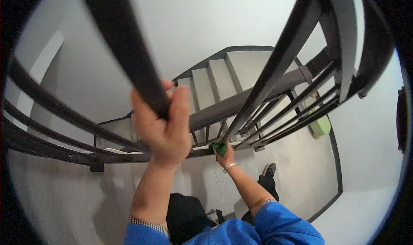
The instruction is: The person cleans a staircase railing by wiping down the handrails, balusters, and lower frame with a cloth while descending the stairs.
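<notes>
My left hand is wrapped round a dark upright railing bar close to the camera. Lower down, my right hand, with a bracelet at the wrist, grips a bunched green cloth. The cloth is pressed at the foot of another dark baluster, near the railing's bottom rail. My right fingers are partly hidden by the cloth and the bar.
Beyond the railing, pale stairs with a dark edge run along a white wall. A thick dark handrail crosses behind the bars. At the right, a green object rests on the landing floor. My shoe stands below.
</notes>
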Tool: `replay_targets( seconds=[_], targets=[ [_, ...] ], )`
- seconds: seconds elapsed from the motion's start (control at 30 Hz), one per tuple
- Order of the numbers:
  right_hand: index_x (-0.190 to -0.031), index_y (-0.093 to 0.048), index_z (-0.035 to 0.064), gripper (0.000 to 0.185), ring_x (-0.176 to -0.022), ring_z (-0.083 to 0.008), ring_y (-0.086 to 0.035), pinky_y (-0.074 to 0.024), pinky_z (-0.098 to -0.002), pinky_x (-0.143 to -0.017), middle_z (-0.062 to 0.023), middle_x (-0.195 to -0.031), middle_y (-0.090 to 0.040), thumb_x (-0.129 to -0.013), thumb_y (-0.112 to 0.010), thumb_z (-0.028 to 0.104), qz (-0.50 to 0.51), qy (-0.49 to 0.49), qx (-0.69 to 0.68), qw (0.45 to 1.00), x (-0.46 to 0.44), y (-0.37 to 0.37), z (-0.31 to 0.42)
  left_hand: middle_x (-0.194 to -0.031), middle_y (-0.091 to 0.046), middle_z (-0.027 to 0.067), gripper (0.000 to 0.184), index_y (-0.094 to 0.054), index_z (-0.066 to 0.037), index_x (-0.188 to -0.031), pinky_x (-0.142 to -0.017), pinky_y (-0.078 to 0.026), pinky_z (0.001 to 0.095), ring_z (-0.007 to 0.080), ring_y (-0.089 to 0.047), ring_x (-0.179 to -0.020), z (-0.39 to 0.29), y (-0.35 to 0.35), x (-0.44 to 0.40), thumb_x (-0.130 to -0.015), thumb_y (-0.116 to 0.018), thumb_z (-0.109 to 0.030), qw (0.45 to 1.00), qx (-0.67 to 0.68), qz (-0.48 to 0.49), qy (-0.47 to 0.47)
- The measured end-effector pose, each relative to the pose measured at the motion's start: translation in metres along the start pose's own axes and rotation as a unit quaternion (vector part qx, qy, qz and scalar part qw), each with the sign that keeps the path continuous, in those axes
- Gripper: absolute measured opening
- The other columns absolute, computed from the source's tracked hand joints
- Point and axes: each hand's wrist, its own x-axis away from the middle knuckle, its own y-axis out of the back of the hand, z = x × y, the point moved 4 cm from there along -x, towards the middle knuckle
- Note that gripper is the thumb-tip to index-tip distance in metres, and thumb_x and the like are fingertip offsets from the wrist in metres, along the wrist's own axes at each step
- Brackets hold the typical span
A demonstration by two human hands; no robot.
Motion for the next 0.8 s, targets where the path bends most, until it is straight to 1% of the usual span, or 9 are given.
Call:
replay_targets(
  seconds=[0.07,0.13,0.23,0.37,0.53,0.63,0.7,0.77,0.8],
  targets=[
    [-0.114,-0.044,0.0072,0.042,-0.101,-0.0309,-0.052,-0.0424,-0.039,-0.082,-0.0161,-0.11,-0.053,-0.074,-0.058,0.005,0.053,-0.007,0.056,0.997,0.013,-0.01,-0.05,-0.06,-0.048,-0.0009,0.017,-0.043,-0.002,-0.096,-0.037,-0.032,0.018,0.0027,-0.039,-0.041,-0.005,-0.01,-0.004,-0.083,-0.055,-0.003,0.991,0.126,-0.021,0.051],
    [-0.122,-0.039,0.0088,0.047,-0.118,-0.0315,-0.04,-0.0375,-0.0387,-0.092,-0.0169,-0.129,-0.039,-0.077,-0.048,-0.003,0.045,0.101,0.107,0.988,0.021,-0.005,-0.076,-0.053,-0.042,-0.0009,0.015,-0.04,0.0,-0.096,-0.032,-0.03,0.0171,0.0017,-0.036,-0.038,-0.004,-0.007,-0.005,-0.085,-0.05,-0.004,0.997,0.057,-0.033,0.026],
    [-0.127,-0.033,0.0084,0.055,-0.125,-0.0347,-0.031,-0.0323,-0.0403,-0.098,-0.0172,-0.137,-0.029,-0.076,-0.041,-0.01,0.115,0.089,0.242,0.959,0.022,0.011,-0.097,-0.05,-0.03,-0.004,0.019,-0.043,-0.007,-0.098,-0.03,-0.026,0.0203,0.0037,-0.027,-0.035,-0.006,-0.008,-0.004,-0.086,-0.054,-0.015,0.998,0.037,-0.042,0.028],
    [-0.127,-0.035,0.0063,0.069,-0.127,-0.0378,-0.026,-0.0234,-0.0437,-0.105,-0.0187,-0.137,-0.028,-0.062,-0.053,-0.01,-0.06,-0.003,0.12,0.991,0.031,-0.018,-0.084,-0.052,-0.037,-0.0015,0.014,-0.04,-0.002,-0.095,-0.031,-0.03,0.0177,0.002,-0.033,-0.036,-0.015,-0.012,-0.004,-0.088,-0.048,-0.01,0.998,0.037,-0.024,0.05],
    [-0.129,-0.031,0.0023,0.079,-0.129,-0.0368,-0.021,-0.0148,-0.0418,-0.108,-0.0217,-0.134,-0.031,-0.054,-0.054,-0.009,-0.107,-0.125,-0.142,0.976,0.07,-0.039,-0.038,-0.054,-0.032,-0.0036,0.014,-0.043,-0.005,-0.095,-0.032,-0.025,0.019,0.0025,-0.025,-0.037,-0.021,-0.023,-0.002,-0.087,-0.051,-0.014,0.995,0.0,-0.08,0.066],
    [-0.125,-0.035,0.0012,0.07,-0.122,-0.0342,-0.033,-0.0237,-0.039,-0.104,-0.0195,-0.125,-0.04,-0.058,-0.051,-0.006,-0.197,-0.155,-0.095,0.963,0.059,-0.031,-0.076,-0.053,-0.028,-0.0061,0.018,-0.047,-0.009,-0.099,-0.033,-0.022,0.0187,0.0026,-0.025,-0.038,-0.021,-0.025,-0.002,-0.087,-0.054,-0.02,0.996,-0.004,-0.058,0.062],
    [-0.12,-0.038,0.003,0.055,-0.105,-0.0304,-0.047,-0.0372,-0.0398,-0.093,-0.0137,-0.111,-0.049,-0.066,-0.049,-0.006,-0.291,-0.225,-0.255,0.894,0.039,-0.025,-0.12,-0.053,-0.03,-0.005,0.018,-0.046,-0.008,-0.096,-0.032,-0.023,0.0191,0.0028,-0.026,-0.038,-0.026,-0.029,-0.005,-0.087,-0.054,-0.021,0.997,-0.01,-0.053,0.057],
    [-0.112,-0.044,0.0055,0.038,-0.088,-0.025,-0.054,-0.0466,-0.0391,-0.078,-0.0092,-0.097,-0.053,-0.076,-0.047,-0.004,-0.409,-0.309,-0.461,0.724,0.029,-0.022,-0.146,-0.054,-0.031,-0.0039,0.018,-0.044,-0.007,-0.094,-0.032,-0.024,0.0195,0.003,-0.026,-0.037,-0.025,-0.034,-0.006,-0.087,-0.053,-0.021,0.997,-0.012,-0.049,0.057],
    [-0.112,-0.044,0.0055,0.038,-0.088,-0.025,-0.054,-0.0466,-0.0391,-0.078,-0.0092,-0.097,-0.053,-0.076,-0.047,-0.004,-0.407,-0.312,-0.46,0.725,0.027,-0.016,-0.142,-0.053,-0.029,-0.005,0.018,-0.045,-0.008,-0.095,-0.033,-0.024,0.0191,0.0025,-0.025,-0.038,-0.023,-0.032,-0.006,-0.087,-0.053,-0.021,0.997,-0.01,-0.057,0.056]
  ],
)
